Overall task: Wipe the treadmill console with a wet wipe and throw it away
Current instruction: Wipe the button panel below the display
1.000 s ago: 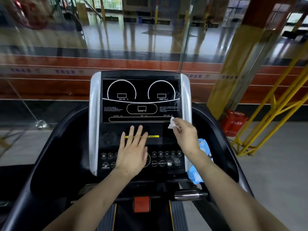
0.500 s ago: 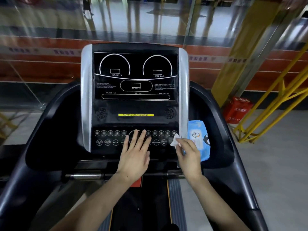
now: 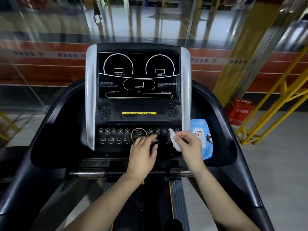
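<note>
While the right hand (image 3: 190,148) pinches a crumpled white wet wipe (image 3: 175,140) between thumb and fingertips, the wipe hangs in front of the right end of the button panel (image 3: 116,136) at the bottom of the treadmill console (image 3: 138,104) — whether it actually touches the buttons cannot be told from this angle. The left hand (image 3: 143,155) lies palm down over the panel's middle, fingers loosely spread and holding nothing, their tips reaching the lower edge of the round START button (image 3: 138,133) and covering some of the buttons to its right.

Above the panel sits a yellow strip (image 3: 138,113) reading ALWAYS STAY HEALTHY, flanked by two round speaker grilles, and above that the dark display (image 3: 138,75) with its two arc dials marked incline and speed. Silver trim (image 3: 90,97) runs down both sides of the console.

Just right of the console, a blue wet-wipe pack (image 3: 200,130) with a penguin print stands in the side pocket, partly hidden behind the right hand. Below the hands a metal handlebar (image 3: 86,173) crosses the frame, with the black belt (image 3: 150,205) beneath it. Off to the right — well apart from the treadmill — a red box (image 3: 240,110) rests on the floor beside yellow railings (image 3: 275,114).
</note>
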### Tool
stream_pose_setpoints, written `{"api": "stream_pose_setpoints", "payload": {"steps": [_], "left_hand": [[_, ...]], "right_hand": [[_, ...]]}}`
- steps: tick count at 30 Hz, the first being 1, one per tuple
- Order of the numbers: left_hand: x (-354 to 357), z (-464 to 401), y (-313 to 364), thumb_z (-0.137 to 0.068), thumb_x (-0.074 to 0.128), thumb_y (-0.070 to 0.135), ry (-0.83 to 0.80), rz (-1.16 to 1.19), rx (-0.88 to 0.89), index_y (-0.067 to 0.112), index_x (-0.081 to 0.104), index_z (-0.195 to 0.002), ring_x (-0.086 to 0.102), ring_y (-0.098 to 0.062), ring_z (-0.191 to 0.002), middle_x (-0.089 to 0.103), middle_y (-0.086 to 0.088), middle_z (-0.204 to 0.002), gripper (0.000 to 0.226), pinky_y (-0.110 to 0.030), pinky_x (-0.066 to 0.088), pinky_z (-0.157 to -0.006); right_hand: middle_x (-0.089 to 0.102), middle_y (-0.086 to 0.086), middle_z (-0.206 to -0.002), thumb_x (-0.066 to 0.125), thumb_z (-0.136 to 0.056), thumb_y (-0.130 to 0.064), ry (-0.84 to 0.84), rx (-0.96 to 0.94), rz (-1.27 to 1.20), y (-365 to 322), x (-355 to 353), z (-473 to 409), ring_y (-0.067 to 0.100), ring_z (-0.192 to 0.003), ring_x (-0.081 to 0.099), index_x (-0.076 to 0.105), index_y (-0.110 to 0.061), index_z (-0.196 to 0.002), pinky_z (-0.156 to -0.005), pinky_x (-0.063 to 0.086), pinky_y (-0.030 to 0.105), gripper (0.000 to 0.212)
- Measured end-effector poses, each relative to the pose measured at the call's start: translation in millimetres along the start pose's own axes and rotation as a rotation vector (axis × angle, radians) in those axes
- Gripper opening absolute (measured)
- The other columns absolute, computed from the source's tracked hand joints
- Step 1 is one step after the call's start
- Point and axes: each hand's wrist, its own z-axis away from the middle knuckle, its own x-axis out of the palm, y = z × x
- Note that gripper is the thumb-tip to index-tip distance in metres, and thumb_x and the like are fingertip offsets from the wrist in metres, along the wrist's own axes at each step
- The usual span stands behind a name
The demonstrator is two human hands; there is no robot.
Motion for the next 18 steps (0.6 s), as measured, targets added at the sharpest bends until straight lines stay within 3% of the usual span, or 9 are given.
{"api": "stream_pose_setpoints", "payload": {"steps": [2,5,8,12,18], "left_hand": [[-4.7,-4.0,8.9,-0.102,0.065,0.026,-0.019,0.327,-0.166,0.028,0.063,-0.134,0.060,-0.006,-0.117,0.073,0.020,-0.108,0.032,-0.035,0.045,-0.106],[-12.1,-8.4,25.2,-0.098,0.071,0.021,-0.131,0.700,-0.312,0.023,0.068,-0.128,0.067,-0.002,-0.112,0.079,0.010,-0.105,0.030,-0.026,0.047,-0.106],[-14.6,-6.4,38.3,-0.096,0.072,0.011,-0.183,0.802,-0.342,0.022,0.071,-0.118,0.071,-0.004,-0.106,0.079,0.003,-0.103,0.025,-0.019,0.051,-0.097],[-17.5,-6.8,39.3,-0.094,0.075,0.012,-0.166,0.901,-0.446,0.021,0.070,-0.122,0.073,-0.008,-0.103,0.080,-0.004,-0.101,0.030,-0.016,0.048,-0.089],[-26.3,-6.9,42.2,-0.094,0.075,0.011,-0.094,0.912,-0.459,0.019,0.071,-0.120,0.075,-0.010,-0.093,0.079,-0.009,-0.100,0.028,-0.019,0.052,-0.084]], "right_hand": [[0.077,-0.004,-0.094,0.077,-0.092,-0.007,-0.023,0.106,-0.151,-3.5,-1.0,15.2,0.012,-0.091,0.069,0.076,-0.025,-0.090,-0.087,0.052,0.027,0.018],[0.070,0.004,-0.086,0.077,-0.090,-0.005,-0.096,0.213,-0.323,-8.7,0.2,33.0,0.019,-0.082,0.062,0.076,-0.024,-0.089,-0.081,0.050,0.033,0.019],[0.069,0.015,-0.095,0.080,-0.081,-0.012,-0.123,0.278,-0.454,-13.5,2.5,42.5,0.026,-0.092,0.064,0.076,-0.021,-0.093,-0.088,0.050,0.041,0.015],[0.073,0.017,-0.102,0.074,-0.093,-0.003,-0.082,0.292,-0.475,-15.8,-0.3,47.6,0.032,-0.098,0.068,0.073,-0.014,-0.104,-0.092,0.052,0.047,0.016],[0.074,0.017,-0.121,0.074,-0.091,-0.029,-0.114,0.233,-0.473,-20.7,-2.5,55.7,0.037,-0.113,0.070,0.073,-0.014,-0.121,-0.102,0.053,0.050,0.034]]}}
